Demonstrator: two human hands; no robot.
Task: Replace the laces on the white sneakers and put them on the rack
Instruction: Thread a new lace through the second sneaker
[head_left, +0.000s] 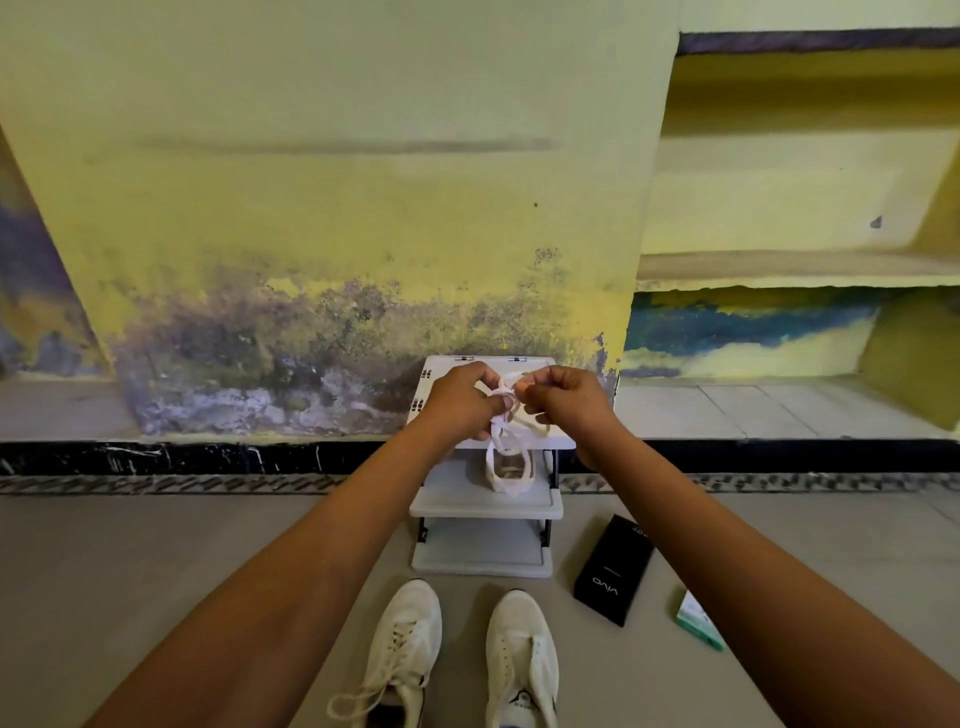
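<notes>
Both hands are raised in front of the small white three-shelf rack (485, 506). My left hand (460, 402) and my right hand (569, 402) pinch a bundle of white laces (506, 462) between them, its loops hanging down below the fingers. Two white sneakers stand on the floor near me, toes toward the rack: the left sneaker (402, 649) with its lace loose and trailing to the left, and the right sneaker (522, 660), whose lacing I cannot make out.
A black phone box (613, 569) lies on the floor right of the rack, and a small green-and-white packet (698, 621) lies beyond it. A stained yellow wall and a floor drain grate (208, 483) run behind the rack.
</notes>
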